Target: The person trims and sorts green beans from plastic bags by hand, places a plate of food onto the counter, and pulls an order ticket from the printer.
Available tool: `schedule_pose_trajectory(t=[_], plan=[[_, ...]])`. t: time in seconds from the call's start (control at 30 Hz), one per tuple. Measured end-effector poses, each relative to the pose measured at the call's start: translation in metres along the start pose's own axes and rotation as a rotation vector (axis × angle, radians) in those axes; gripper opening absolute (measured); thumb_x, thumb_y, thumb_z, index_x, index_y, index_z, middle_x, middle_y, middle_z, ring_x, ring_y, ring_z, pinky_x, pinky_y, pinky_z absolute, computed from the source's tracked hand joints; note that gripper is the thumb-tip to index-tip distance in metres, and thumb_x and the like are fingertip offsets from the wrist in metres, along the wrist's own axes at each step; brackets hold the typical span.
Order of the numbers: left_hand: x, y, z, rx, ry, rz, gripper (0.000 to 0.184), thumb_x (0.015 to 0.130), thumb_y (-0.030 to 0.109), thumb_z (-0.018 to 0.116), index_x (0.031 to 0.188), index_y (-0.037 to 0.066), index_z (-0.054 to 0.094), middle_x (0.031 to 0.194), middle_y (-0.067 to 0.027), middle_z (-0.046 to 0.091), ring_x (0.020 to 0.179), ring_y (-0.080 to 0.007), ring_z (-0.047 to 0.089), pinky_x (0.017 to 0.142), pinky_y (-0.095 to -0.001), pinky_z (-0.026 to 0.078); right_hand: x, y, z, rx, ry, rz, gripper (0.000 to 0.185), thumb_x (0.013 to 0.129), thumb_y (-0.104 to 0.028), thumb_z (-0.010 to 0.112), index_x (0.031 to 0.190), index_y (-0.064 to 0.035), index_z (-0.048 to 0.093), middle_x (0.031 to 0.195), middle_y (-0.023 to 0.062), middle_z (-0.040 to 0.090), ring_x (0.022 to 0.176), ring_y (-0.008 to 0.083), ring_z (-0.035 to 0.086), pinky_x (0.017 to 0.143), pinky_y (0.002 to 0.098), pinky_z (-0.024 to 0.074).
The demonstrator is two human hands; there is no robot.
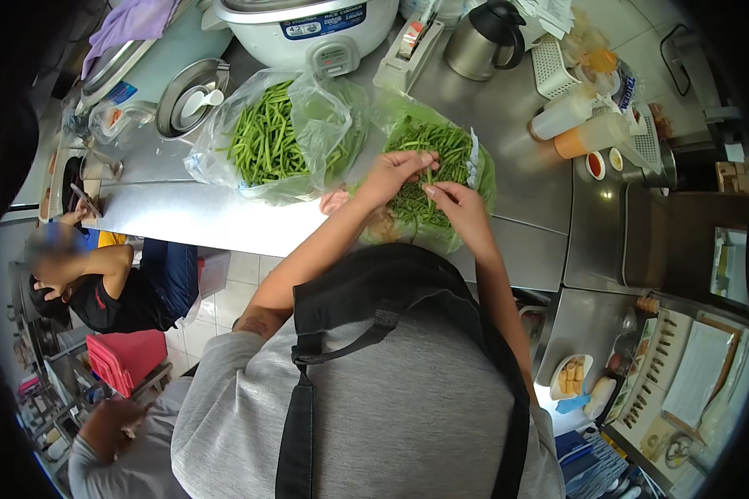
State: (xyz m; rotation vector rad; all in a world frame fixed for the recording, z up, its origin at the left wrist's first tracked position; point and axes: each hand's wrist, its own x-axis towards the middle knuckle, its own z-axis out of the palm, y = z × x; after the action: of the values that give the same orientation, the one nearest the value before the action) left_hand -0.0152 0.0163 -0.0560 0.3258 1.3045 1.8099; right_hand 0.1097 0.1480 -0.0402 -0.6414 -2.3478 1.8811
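My left hand is closed in a pinch at the upper end of a short green bean. From the other side, my right hand pinches the lower end of that bean between thumb and fingertips. Below both hands lies an open green plastic bag full of bean pieces. Left of it stands a clear plastic bag holding longer cut green beans. A small pinkish thing beside my left wrist is too unclear to name.
Behind the bags stand a rice cooker, a tape dispenser and a steel jug. Sauce bottles and a white basket are at the right. A metal bowl sits left. Two other people are at the left.
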Motion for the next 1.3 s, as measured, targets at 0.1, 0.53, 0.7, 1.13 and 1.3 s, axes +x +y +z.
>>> schedule_pose_trajectory(t=[0.1,0.53,0.7,1.13,1.3], plan=[[-0.008,0.014,0.004,0.008,0.124,-0.075,0.030,0.094,0.024,0.060,0.115,0.004,0.065,0.108,-0.0055,0.068,0.093,-0.0093,0.062,0.082,-0.0233,0.049,-0.009,-0.001,0.000,0.038,-0.036,0.040,0.024,0.089,-0.024,0.067,0.096,-0.0009,0.071,0.071,0.0002,0.064,0.066,0.0037,0.053,0.061,0.0213,0.0431],[-0.019,0.008,0.002,-0.098,0.209,-0.032,0.032,0.095,0.026,0.059,0.118,0.004,0.061,0.105,-0.0065,0.069,0.084,-0.0131,0.067,0.073,-0.0238,0.054,-0.028,-0.022,0.009,-0.174,0.040,-0.069,0.021,0.086,-0.020,0.069,0.080,-0.0001,0.064,0.065,0.0042,0.059,0.060,0.0102,0.052,0.054,0.0268,0.0397],[-0.020,0.004,-0.004,-0.199,0.113,-0.191,0.034,0.095,0.027,0.058,0.120,0.003,0.060,0.102,-0.0056,0.068,0.079,-0.0121,0.066,0.067,-0.0223,0.054,-0.032,-0.039,0.013,-0.489,0.064,-0.609,0.016,0.084,-0.016,0.069,0.079,-0.0023,0.063,0.071,0.0093,0.057,0.063,0.0225,0.055,0.057,0.0308,0.0424],[-0.031,0.033,-0.008,0.113,0.074,0.060,0.034,0.099,0.024,0.052,0.120,-0.001,0.060,0.086,0.0003,0.060,0.074,-0.0071,0.054,0.067,-0.0225,0.046,-0.028,-0.026,0.005,0.436,0.043,-0.003,0.018,0.094,-0.015,0.055,0.097,-0.0010,0.065,0.079,0.0022,0.060,0.063,0.0076,0.053,0.062,0.0227,0.0469],[-0.047,0.057,0.002,1.011,-0.278,0.218,0.021,0.091,0.016,0.056,0.100,0.001,0.068,0.069,-0.0095,0.063,0.058,-0.0217,0.057,0.061,-0.0319,0.046,-0.020,0.003,-0.002,0.312,-0.104,0.159,0.026,0.090,-0.018,0.047,0.099,-0.0027,0.067,0.068,0.0000,0.050,0.057,0.0092,0.048,0.051,0.0242,0.0414]])
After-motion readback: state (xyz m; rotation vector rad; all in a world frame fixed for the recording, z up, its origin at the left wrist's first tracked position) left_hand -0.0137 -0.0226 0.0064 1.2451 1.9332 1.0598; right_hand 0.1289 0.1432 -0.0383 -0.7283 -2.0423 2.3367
